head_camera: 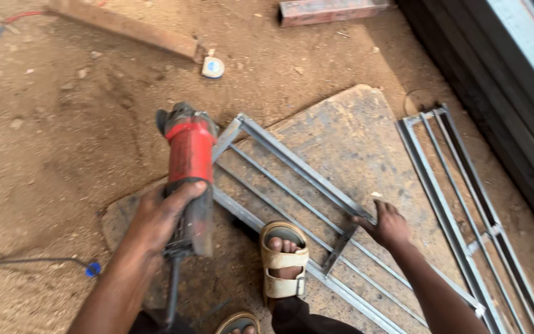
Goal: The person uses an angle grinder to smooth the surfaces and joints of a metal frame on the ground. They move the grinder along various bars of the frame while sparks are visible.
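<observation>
The dirt floor (50, 154) fills most of your view, and on it at the centre lies a flat grey slab (347, 142) that reaches from about 8 o'clock up towards 1 o'clock. Along the edge from 1 to 4 o'clock runs a dark metal wall or stack of sections (495, 105). Across the slab, slanting from the centre down to 5 o'clock, lies the steel grille frame (292, 164), made of angle rails with thin rods between them; a second grille frame (458, 204) lies well apart from it at 3 to 4 o'clock. At 11 o'clock a rusty steel bar (125, 28) lies on the dirt, and at 12 to 1 o'clock a reddish steel section (329, 9). Your left hand (162, 216), just left of centre, is wrapped closed around the body of the red angle grinder (190, 161), whose head points up to 12 o'clock and sits just beside the frame's upper-left corner; whether the disc touches the steel you cannot tell. Your right hand (387, 226), at 4 o'clock, has its fingers curled onto the frame's upper rail, pressing it down. Your sandalled foot (284, 260) at 6 o'clock rests on the frame's lower rail. A small white tape measure (212, 67) lies on the dirt at 12 o'clock, near the end of the rusty bar.
</observation>
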